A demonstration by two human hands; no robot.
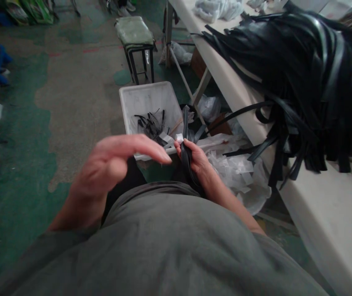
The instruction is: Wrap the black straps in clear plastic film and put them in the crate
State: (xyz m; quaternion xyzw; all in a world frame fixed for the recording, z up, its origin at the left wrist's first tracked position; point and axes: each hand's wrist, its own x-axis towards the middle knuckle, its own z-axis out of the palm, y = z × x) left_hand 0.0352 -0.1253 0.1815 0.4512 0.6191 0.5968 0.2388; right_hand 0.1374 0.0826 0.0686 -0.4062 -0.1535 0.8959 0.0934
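Note:
My left hand (pixel 109 164) is raised in front of me on the left, slightly blurred. Its index finger stretches to the right, the thumb stands apart from it, and nothing shows between them. In front of my waist, my right hand (pixel 196 158) grips a looped black strap (pixel 186 158) that looks like leather or a similar material. A small white piece (pixel 179 137), perhaps a label or paper, sits at the fingertips of that hand. Beyond my hands, a white plastic bin (pixel 148 96) contains black strips (pixel 152 125) and some pale scraps.
A large heap of black straps (pixel 311 82) covers part of the white table (pixel 327 213) at right, with several ends hanging over its edge. Below stands a clear plastic bag (pixel 240 172) of pale scraps. A padded stool (pixel 134 31) is behind the bin.

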